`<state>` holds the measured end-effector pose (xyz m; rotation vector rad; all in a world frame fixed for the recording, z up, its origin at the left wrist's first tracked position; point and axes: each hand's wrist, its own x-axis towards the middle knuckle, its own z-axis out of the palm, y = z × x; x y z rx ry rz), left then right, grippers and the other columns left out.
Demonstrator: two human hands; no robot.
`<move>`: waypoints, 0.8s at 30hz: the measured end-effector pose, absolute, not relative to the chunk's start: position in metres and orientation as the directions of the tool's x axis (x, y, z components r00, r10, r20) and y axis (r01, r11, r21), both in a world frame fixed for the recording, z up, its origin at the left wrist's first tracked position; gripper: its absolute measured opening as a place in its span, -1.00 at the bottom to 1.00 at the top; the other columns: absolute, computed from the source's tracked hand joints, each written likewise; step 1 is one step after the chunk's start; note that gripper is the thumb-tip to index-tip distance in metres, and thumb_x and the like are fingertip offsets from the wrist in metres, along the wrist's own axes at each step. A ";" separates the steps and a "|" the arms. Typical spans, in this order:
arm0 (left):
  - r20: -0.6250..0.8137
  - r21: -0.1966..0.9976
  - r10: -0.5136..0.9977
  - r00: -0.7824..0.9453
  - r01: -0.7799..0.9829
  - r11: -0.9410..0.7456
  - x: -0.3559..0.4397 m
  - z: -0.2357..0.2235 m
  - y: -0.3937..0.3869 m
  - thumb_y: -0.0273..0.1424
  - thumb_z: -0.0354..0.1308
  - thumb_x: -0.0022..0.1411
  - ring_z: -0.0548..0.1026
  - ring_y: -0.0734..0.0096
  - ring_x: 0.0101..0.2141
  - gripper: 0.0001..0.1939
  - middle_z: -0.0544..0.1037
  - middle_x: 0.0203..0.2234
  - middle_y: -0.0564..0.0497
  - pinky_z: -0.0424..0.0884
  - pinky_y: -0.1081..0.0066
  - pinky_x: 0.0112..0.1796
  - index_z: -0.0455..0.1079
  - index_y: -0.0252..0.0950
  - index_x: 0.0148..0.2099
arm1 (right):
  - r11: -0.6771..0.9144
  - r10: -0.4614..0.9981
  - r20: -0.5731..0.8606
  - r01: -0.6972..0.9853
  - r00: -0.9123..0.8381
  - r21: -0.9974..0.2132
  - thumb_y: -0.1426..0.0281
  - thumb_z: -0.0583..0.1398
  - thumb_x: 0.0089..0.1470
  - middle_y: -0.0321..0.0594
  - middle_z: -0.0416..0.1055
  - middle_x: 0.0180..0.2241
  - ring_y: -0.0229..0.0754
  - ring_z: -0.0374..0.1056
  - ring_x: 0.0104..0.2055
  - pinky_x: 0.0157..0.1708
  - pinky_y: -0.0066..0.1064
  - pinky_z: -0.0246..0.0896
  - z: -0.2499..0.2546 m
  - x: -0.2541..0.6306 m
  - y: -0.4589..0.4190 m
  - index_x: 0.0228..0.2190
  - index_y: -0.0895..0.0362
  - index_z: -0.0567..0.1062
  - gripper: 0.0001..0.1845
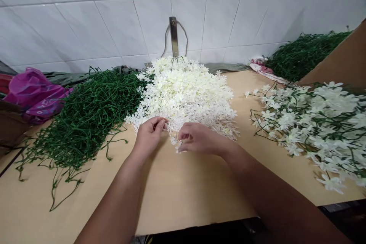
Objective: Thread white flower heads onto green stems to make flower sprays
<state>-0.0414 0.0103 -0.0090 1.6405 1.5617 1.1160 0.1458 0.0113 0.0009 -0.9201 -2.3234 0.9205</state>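
A heap of small white artificial blossoms (185, 84) with thin pale stalks lies in the middle of the cardboard-covered table. At its front left edge, my left hand (151, 131) is closed, thumb and forefinger pinched together; whatever they hold is too small to make out. Close by on the right, my right hand (197, 137) hovers low over the front edge, its fingers curled and its thumb apart from them. A few loose white blossoms (173, 140) lie between the hands, near the right fingertips.
Green plastic stems (97, 110) are piled on the left, beside a magenta bag (37, 91). Assembled white flowers on green stems (323, 122) lie on the right. More green stems (305, 53) sit behind a cardboard flap (337, 57). A metal strip (174, 36) stands against the tiled wall.
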 end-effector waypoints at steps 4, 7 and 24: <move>0.169 0.795 0.986 -0.008 0.592 -0.132 -0.045 -0.009 0.008 -0.29 -0.02 0.08 0.37 0.43 -0.44 -0.76 0.44 -0.51 0.01 0.27 0.45 -0.38 0.39 -0.32 -0.32 | 0.641 0.635 0.118 0.434 -0.764 -0.633 0.41 0.26 -0.26 -0.19 0.30 -0.35 -0.29 0.20 -0.38 -0.36 -0.46 0.10 -0.008 0.143 0.007 -0.40 0.20 0.42 -0.74; 0.168 0.760 0.984 0.064 0.627 -0.171 -0.045 -0.008 0.005 -0.29 -0.02 0.08 0.39 0.41 -0.41 -0.76 0.47 -0.45 0.00 0.28 0.44 -0.36 0.39 -0.30 -0.32 | 0.626 0.660 0.130 0.447 -0.740 -0.639 0.53 0.15 -0.17 -0.21 0.32 -0.37 -0.32 0.20 -0.39 -0.36 -0.47 0.09 -0.010 0.142 0.010 -0.42 0.20 0.42 -0.85; 0.038 0.918 0.982 0.185 0.383 -0.108 -0.015 -0.014 -0.002 -0.32 0.06 0.02 0.25 0.55 -0.59 -0.85 0.32 -0.66 0.11 0.17 0.50 -0.53 0.32 -0.31 -0.44 | 0.158 0.794 0.056 0.116 -0.605 -0.981 0.51 0.11 -0.11 -0.22 0.40 -0.30 -0.26 0.33 -0.28 -0.31 -0.41 0.22 -0.017 0.143 0.023 -0.25 0.15 0.35 -0.72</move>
